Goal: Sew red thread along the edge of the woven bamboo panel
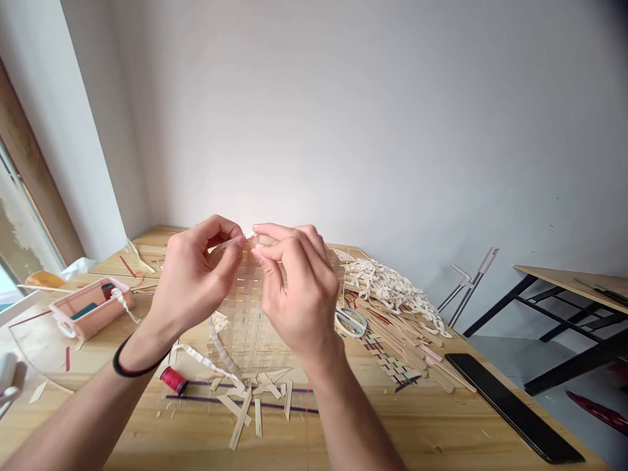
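Observation:
My left hand (201,268) is closed in a pinch on a white fabric tape (226,244) at the top edge of a woven mat of pale flat strips (252,320). Close beside it, my right hand (299,275) has thumb and index finger pinched at the same edge. What lies between those fingertips is too small to make out. A thin red thread (307,425) hangs below my right forearm. The tape's loose end (206,360) trails down to the table. Much of the mat is hidden behind both hands.
A red thread spool (174,380) lies among cut strip scraps (240,418). On the left stands a pink box (93,304). Scissors (350,322), piled white tape (387,284), loose wooden strips (402,333) and a black phone-like slab (510,405) are on the right.

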`<state>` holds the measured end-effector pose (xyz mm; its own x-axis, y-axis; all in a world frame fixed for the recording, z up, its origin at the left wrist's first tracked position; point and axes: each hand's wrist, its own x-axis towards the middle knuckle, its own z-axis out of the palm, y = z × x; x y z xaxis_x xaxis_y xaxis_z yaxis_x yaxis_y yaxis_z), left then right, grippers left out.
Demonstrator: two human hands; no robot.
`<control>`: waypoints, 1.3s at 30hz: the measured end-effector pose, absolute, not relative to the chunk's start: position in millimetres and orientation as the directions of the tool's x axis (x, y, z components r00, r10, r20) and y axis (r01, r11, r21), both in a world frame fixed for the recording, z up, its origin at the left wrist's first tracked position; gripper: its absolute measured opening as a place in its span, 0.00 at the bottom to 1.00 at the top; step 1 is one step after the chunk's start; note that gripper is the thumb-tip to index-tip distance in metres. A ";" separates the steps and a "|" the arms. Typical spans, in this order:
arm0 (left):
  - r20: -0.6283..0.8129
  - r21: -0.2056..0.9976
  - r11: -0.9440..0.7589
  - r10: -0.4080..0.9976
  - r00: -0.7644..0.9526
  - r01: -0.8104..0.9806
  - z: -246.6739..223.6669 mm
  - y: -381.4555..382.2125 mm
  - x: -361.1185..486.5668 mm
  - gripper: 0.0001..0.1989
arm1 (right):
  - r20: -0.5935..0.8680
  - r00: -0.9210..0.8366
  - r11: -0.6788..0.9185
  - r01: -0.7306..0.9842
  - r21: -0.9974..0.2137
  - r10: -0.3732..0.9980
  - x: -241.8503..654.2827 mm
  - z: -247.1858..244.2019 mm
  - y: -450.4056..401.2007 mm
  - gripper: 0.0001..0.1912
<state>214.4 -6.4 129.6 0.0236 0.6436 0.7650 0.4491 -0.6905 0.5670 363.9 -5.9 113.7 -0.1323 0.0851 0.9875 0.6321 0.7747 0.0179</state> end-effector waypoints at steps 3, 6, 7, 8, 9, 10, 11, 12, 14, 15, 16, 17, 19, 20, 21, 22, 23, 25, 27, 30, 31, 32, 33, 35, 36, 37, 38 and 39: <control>0.786 0.545 -0.705 0.618 0.016 0.453 129.9 -10.0 215.6 0.06 | 0.997 -0.075 0.780 0.625 0.043 0.005 354.9 104.4 3.2 0.10; 0.819 0.492 -0.721 0.574 0.022 0.489 129.3 -14.6 218.8 0.06 | 0.999 -0.041 0.768 0.638 0.051 -0.032 351.4 98.9 8.7 0.11; 0.835 0.463 -0.728 0.549 0.025 0.505 128.9 -16.0 219.8 0.06 | 0.998 -0.031 0.764 0.642 0.059 -0.052 350.8 98.3 9.3 0.11; 0.855 0.428 -0.739 0.517 0.030 0.520 128.5 -17.1 220.6 0.06 | 0.997 -0.019 0.762 0.644 0.071 -0.077 350.3 98.3 9.3 0.12; 0.876 0.387 -0.749 0.480 0.037 0.538 127.9 -18.0 221.1 0.06 | 0.994 -0.005 0.761 0.643 0.084 -0.105 349.7 98.8 8.6 0.12; 0.899 0.339 -0.758 0.435 0.045 0.557 127.2 -18.8 221.5 0.05 | 0.992 0.011 0.762 0.641 0.092 -0.130 349.0 99.5 7.5 0.12; 0.922 0.289 -0.767 0.385 0.049 0.573 126.5 -19.3 221.8 0.04 | 0.989 0.027 0.760 0.643 0.096 -0.147 348.3 100.4 5.9 0.12; 0.942 0.240 -0.774 0.331 0.052 0.587 125.7 -19.7 222.1 0.04 | 0.986 0.041 0.756 0.648 0.095 -0.159 347.6 101.4 4.0 0.11; 0.971 0.149 -0.778 0.232 0.058 0.610 124.0 -20.2 222.6 0.04 | 0.983 0.061 0.741 0.665 0.089 -0.173 346.5 103.1 -0.1 0.10; 0.981 0.107 -0.776 0.185 0.063 0.622 123.3 -20.3 222.7 0.05 | 0.982 0.068 0.734 0.674 0.086 -0.177 346.3 103.9 -2.2 0.10; 0.988 0.062 -0.769 0.138 0.072 0.636 122.6 -20.3 222.8 0.06 | 0.981 0.072 0.728 0.680 0.084 -0.180 346.3 104.6 -4.2 0.10; 0.992 0.020 -0.757 0.096 0.080 0.653 122.1 -20.3 222.7 0.08 | 0.980 0.075 0.726 0.683 0.083 -0.182 346.5 105.4 -6.3 0.10; 0.995 -0.042 -0.728 0.029 0.091 0.684 121.5 -20.1 222.0 0.10 | 0.980 0.076 0.732 0.676 0.085 -0.184 347.1 107.2 -10.1 0.10; 0.996 -0.058 -0.717 0.008 0.092 0.695 121.5 -20.0 221.4 0.11 | 0.980 0.077 0.737 0.670 0.086 -0.184 347.6 108.2 -11.9 0.09; 0.996 -0.067 -0.711 -0.003 0.091 0.700 121.5 -19.8 220.8 0.11 | 0.980 0.076 0.741 0.666 0.085 -0.181 348.0 109.2 -13.7 0.09; 0.996 -0.067 -0.710 -0.005 0.090 0.701 121.8 -19.6 220.3 0.11 | 0.981 0.075 0.744 0.663 0.084 -0.178 348.3 110.3 -15.2 0.09; 0.996 -0.066 -0.712 -0.004 0.091 0.699 122.1 -19.3 219.9 0.11 | 0.982 0.073 0.744 0.663 0.083 -0.174 348.5 111.2 -16.7 0.09; 0.996 -0.059 -0.722 0.008 0.093 0.690 123.0 -18.8 219.7 0.10 | 0.984 0.068 0.742 0.666 0.076 -0.162 348.6 112.6 -18.8 0.09; 0.996 -0.036 -0.731 0.026 0.082 0.681 123.7 -18.5 219.7 0.10 | 0.988 0.060 0.744 0.665 0.069 -0.144 348.5 113.3 -19.7 0.10; 0.996 0.030 -0.735 0.078 0.041 0.678 124.3 -18.3 218.6 0.09 | 0.993 0.040 0.751 0.658 0.058 -0.111 348.8 113.6 -18.7 0.11; 0.995 0.054 -0.730 0.100 0.028 0.681 124.5 -18.1 217.6 0.09 | 0.994 0.033 0.752 0.657 0.054 -0.100 349.3 113.6 -17.8 0.12; 0.993 0.076 -0.726 0.118 0.016 0.684 124.8 -17.5 216.3 0.09 | 0.996 0.027 0.752 0.657 0.050 -0.090 350.0 113.7 -16.8 0.13; 0.991 0.093 -0.721 0.132 0.004 0.686 125.2 -16.6 214.7 0.09 | 0.997 0.021 0.751 0.658 0.045 -0.078 350.9 113.8 -15.7 0.14; 0.989 0.112 -0.717 0.147 -0.008 0.688 126.5 -13.8 210.7 0.08 | 0.999 0.002 0.749 0.662 0.038 -0.052 353.5 114.2 -13.7 0.15; 0.988 0.121 -0.715 0.156 -0.012 0.689 127.4 -12.1 208.4 0.07 | 0.999 -0.012 0.745 0.666 0.039 -0.042 355.1 114.6 -12.9 0.16; 0.986 0.131 -0.713 0.168 -0.014 0.689 128.4 -10.2 205.9 0.06 | 0.999 -0.025 0.738 0.674 0.044 -0.037 357.0 115.1 -12.3 0.16; 0.982 0.148 -0.709 0.188 -0.017 0.689 129.4 -8.4 203.3 0.05 | 0.999 -0.038 0.729 0.683 0.050 -0.034 359.0 115.8 -11.8 0.16; 0.977 0.168 -0.707 0.213 -0.020 0.687 130.5 -6.7 200.5 0.04 | 0.998 -0.047 0.718 0.694 0.056 -0.032 361.4 116.5 -11.4 0.16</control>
<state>200.5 -6.7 130.5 -0.0198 0.2127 0.9769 0.6872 -0.7068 0.1678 361.4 -11.4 116.5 -0.0468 -0.0321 0.9984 0.6939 0.7179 0.0556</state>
